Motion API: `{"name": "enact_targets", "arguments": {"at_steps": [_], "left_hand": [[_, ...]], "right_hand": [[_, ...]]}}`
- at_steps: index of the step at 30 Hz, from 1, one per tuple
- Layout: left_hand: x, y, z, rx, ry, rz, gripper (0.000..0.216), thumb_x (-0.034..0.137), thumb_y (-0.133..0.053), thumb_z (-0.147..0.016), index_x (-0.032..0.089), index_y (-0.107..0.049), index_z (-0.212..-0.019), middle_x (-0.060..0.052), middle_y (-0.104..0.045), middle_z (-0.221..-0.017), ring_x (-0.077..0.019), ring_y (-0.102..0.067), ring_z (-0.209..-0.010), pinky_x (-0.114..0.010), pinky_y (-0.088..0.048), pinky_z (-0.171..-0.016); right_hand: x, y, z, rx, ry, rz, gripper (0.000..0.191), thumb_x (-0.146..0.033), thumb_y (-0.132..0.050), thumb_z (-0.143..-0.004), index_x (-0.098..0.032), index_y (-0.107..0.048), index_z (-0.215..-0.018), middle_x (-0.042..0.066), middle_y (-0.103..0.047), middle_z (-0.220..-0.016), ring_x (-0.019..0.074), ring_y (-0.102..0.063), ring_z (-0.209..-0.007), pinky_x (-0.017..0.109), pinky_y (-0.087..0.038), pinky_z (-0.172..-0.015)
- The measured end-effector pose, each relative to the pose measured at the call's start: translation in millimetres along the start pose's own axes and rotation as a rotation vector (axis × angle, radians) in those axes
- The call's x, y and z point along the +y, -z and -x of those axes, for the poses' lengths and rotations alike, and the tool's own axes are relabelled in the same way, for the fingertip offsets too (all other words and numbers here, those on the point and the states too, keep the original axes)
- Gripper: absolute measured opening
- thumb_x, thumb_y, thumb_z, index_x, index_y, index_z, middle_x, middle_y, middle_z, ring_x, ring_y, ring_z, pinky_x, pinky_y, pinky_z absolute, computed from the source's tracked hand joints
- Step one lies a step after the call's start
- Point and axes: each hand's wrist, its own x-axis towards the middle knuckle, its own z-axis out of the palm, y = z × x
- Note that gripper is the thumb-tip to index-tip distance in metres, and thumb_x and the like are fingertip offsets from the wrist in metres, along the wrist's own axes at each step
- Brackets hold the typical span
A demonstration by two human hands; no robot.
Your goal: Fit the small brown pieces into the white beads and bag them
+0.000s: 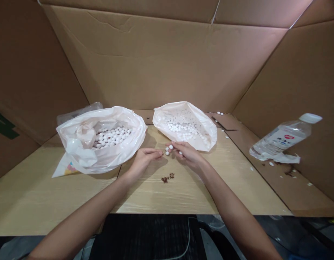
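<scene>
My left hand [143, 160] is closed in a pinch, thumb against forefinger; what lies between those fingertips is too small to make out. Facing it, my right hand [189, 154] has its fingers curled round small white balls [170, 147], one at the fingertips and another lower among the fingers. Two more white balls [167, 151] show in the narrow gap between the hands; whether they touch the fingers I cannot tell. Just below, a small heap of brown spiky pieces [167, 178] lies on the tabletop [188, 195].
On the left an open white plastic bag [129, 155] contains many white balls and some brown pieces. Another white bag [207, 142] behind my right hand holds more balls. A tilted clear bottle [283, 139] stands right. Cardboard walls [161, 65] enclose the table; a thin dark tool [222, 124] lies back right.
</scene>
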Motion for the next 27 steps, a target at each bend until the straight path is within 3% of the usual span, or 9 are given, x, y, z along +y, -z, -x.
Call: {"name": "enact_targets", "arguments": {"at_steps": [5, 9, 13, 27], "left_hand": [[1.4, -2.8, 2.5, -0.014, 0.082, 0.074, 0.021, 0.022, -0.081, -0.065, 0.017, -0.076, -0.085, -0.007, -0.075, -0.09, -0.0161, -0.068, -0.082, -0.029, -0.049, -0.081], [4.6, -4.7, 3.7, -0.037, 0.134, 0.074, 0.015, 0.021, -0.08, -0.067, 0.017, -0.077, -0.081, -0.008, -0.076, -0.09, -0.0177, -0.068, -0.088, -0.031, -0.049, -0.086], [6.0, -6.8, 4.1, -0.061, 0.103, 0.105, 0.013, 0.021, -0.079, -0.067, 0.017, -0.076, -0.079, -0.007, -0.075, -0.088, -0.0163, -0.067, -0.084, -0.031, -0.049, -0.084], [10.7, -8.4, 5.8, -0.04, -0.018, -0.01, 0.014, 0.023, -0.078, -0.07, 0.014, -0.074, -0.08, -0.006, -0.075, -0.081, -0.0166, -0.067, -0.079, -0.031, -0.049, -0.084]], "right_hand": [[-0.4, -6.7, 2.8, -0.026, 0.022, 0.003, 0.039, -0.039, -0.077, -0.065, -0.012, -0.064, -0.09, -0.002, -0.061, -0.064, 0.0014, -0.028, -0.039, 0.02, -0.013, -0.038], [4.3, -11.3, 2.8, -0.02, 0.024, 0.045, 0.032, -0.043, -0.072, -0.071, -0.014, -0.059, -0.076, -0.007, -0.048, -0.05, 0.0025, -0.025, -0.037, 0.02, -0.012, -0.037], [6.5, -14.7, 1.8, -0.027, 0.042, 0.057, 0.035, -0.047, -0.071, -0.071, -0.014, -0.057, -0.072, -0.008, -0.043, -0.046, 0.0027, -0.025, -0.037, 0.02, -0.013, -0.038], [9.4, -19.0, 2.6, -0.051, 0.085, 0.01, 0.038, -0.047, -0.075, -0.066, -0.015, -0.055, -0.069, -0.002, -0.058, -0.059, 0.0017, -0.029, -0.038, 0.02, -0.014, -0.038]]}}
